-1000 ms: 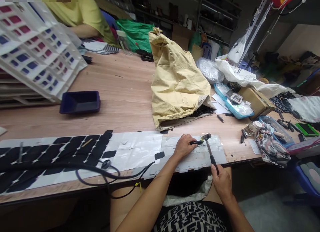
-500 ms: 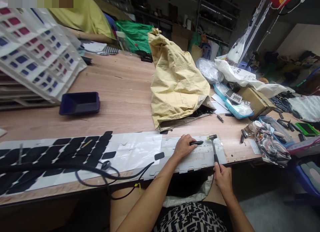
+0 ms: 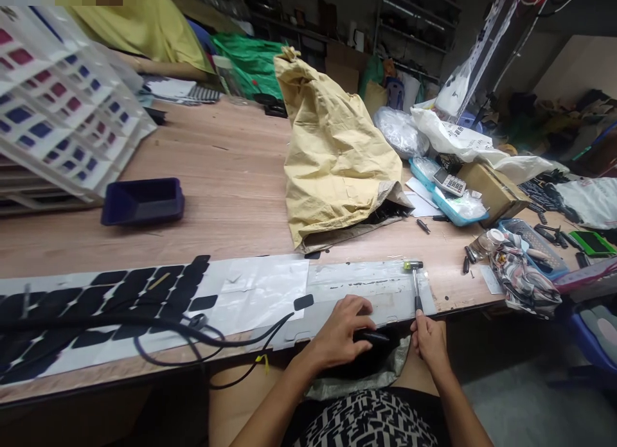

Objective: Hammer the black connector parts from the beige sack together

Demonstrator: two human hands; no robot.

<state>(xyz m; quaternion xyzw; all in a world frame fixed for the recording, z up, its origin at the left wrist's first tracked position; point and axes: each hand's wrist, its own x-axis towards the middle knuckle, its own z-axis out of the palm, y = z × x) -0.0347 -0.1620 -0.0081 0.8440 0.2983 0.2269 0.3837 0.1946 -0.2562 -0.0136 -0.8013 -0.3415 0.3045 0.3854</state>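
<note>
Wood surface (image 3: 231,171), cluttered; my right grip (image 3: 430,339) wraps the hammer (image 3: 416,284), likely head-heavy, best held low; left grip (image 3: 343,331) curls at black piece (image 3: 375,336), pinch unclear.

Head view: one camera on the wearer's head, facing forward and down across the desk (image 3: 216,145).
Left grip (image 3: 341,330) and right grip (image 3: 430,340): below the frame's centre, seen from above and behind, at close range.
Patterned clothing (image 3: 366,421): nearest the lens, at the lower border, looked down on steeply.
Desk front: slants upward from left to right.
Yellow sack (image 3: 337,158): beyond both grips, at middle range, with shelves (image 3: 415,26) farther back, near the top.
White crate (image 3: 48,110): cut off by the left border.
</note>
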